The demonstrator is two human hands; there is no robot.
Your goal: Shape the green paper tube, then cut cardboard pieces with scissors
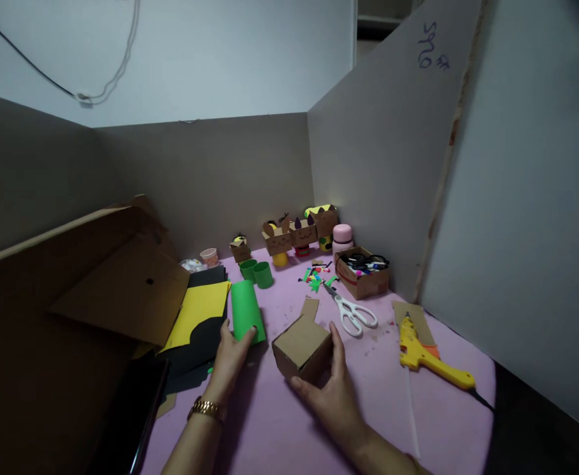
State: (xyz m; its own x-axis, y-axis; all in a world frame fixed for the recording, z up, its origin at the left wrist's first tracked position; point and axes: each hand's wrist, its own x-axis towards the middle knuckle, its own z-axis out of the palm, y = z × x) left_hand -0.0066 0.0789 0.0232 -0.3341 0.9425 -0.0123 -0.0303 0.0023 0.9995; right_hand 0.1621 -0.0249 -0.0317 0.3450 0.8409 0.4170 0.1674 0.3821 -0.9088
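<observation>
My left hand point(230, 361) grips the near end of a green paper tube point(246, 310) lying on the pink table point(279, 429). A gold bracelet sits on that wrist. My right hand point(329, 389) cups a small brown cardboard box point(302, 344) from the front and right, thumb along its near edge and a finger up its right side. The box has one flap sticking up at the back. Tube and box lie side by side, close together.
White-handled scissors point(351, 311) and a yellow glue gun point(430, 359) lie to the right. Yellow and black paper sheets point(200, 310) and a large cardboard box point(121, 284) are on the left. Cardboard figures point(294, 236), two green tubes point(256, 272), a pink bottle point(342, 236) and a box of supplies point(363, 270) stand at the back.
</observation>
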